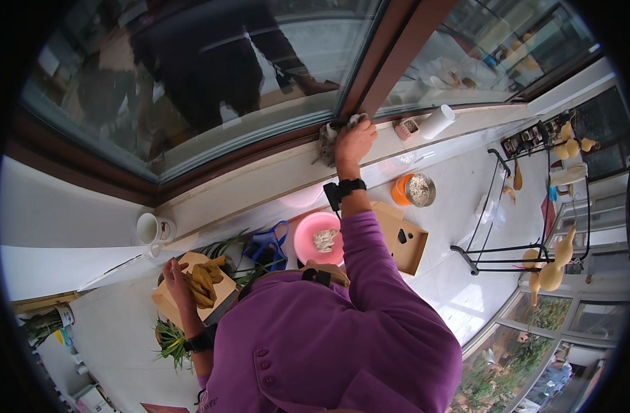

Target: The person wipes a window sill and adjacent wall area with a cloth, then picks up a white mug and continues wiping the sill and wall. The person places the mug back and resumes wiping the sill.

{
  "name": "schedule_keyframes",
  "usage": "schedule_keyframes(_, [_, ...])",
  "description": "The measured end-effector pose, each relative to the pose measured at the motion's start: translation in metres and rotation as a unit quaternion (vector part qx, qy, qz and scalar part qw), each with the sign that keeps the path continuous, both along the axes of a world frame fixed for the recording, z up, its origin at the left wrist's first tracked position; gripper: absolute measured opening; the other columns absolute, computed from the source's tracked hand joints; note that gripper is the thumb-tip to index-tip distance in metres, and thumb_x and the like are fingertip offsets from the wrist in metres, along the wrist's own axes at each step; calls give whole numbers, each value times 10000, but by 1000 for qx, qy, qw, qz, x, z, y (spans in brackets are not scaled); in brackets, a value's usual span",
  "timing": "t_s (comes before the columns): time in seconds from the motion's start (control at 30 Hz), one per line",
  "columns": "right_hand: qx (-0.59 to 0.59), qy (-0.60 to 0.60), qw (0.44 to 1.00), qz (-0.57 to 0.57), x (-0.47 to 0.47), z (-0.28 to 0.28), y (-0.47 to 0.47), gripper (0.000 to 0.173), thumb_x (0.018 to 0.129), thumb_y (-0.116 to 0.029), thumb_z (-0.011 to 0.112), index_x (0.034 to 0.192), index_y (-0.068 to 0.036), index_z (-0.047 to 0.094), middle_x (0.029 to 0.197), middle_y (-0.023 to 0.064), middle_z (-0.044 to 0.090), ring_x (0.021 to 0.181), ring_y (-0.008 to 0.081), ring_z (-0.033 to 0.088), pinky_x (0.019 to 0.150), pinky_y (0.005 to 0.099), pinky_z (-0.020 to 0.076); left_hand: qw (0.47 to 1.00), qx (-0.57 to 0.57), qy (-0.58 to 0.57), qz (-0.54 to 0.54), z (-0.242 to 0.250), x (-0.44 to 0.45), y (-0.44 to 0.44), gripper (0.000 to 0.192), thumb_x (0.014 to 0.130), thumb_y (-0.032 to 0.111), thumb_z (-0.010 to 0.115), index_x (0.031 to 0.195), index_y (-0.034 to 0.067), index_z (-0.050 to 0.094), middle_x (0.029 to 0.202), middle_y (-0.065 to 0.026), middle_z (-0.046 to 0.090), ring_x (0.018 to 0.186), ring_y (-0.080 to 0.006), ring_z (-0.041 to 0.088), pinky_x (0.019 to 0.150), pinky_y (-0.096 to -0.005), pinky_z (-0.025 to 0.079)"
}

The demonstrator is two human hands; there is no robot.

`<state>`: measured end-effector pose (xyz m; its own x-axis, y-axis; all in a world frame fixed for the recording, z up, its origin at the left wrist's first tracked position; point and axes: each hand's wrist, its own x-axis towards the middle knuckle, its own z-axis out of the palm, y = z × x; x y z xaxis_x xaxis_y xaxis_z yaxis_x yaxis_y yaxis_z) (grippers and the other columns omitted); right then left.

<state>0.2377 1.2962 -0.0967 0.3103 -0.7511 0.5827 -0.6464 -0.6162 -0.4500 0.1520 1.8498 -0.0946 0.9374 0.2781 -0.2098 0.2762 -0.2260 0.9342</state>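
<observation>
At the foot of the brown window frame (371,77), my right hand (355,140) presses a crumpled grey rag (327,145). Part of the rag hangs over the pale window sill (242,180). Lower on the other side, my left hand (177,283) is raised with its fingers loosely apart and nothing visible in them. Beside it in the view is a crumpled yellow-brown material (205,283), cloth or dried leaves, over an open cardboard box (223,295). Whether the hand touches that material is unclear.
A white mug (155,232), a small pink pot (406,129) and a white paper roll (437,122) stand on the sill. Below are a pink basin (307,232) with a wet cloth, an orange bucket (400,190), a shallow cardboard box (413,248), potted plants (173,343) and a black metal rack (485,206).
</observation>
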Motion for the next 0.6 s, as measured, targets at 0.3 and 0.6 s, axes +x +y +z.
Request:
schedule_keyframes(0.3, [120, 36, 986, 110, -44, -13, -12, 446, 743, -196, 728, 1159, -60, 645, 1124, 169, 611, 1069, 380, 577, 869, 480, 526, 983, 27, 53, -174, -1, -10, -25, 394, 1006, 380, 567, 1188, 34, 608, 963, -88, 691, 859, -145, 603, 790, -301, 458])
schedule_keyframes(0.6, [44, -80, 995, 45, -23, 11, -46, 444, 773, -153, 731, 1201, -101, 626, 1141, 149, 597, 1086, 378, 564, 890, 474, 503, 851, 81, 260, -449, 23, -40, -45, 533, 823, 328, 813, 1198, 17, 597, 1089, -97, 655, 968, -182, 636, 861, -320, 519])
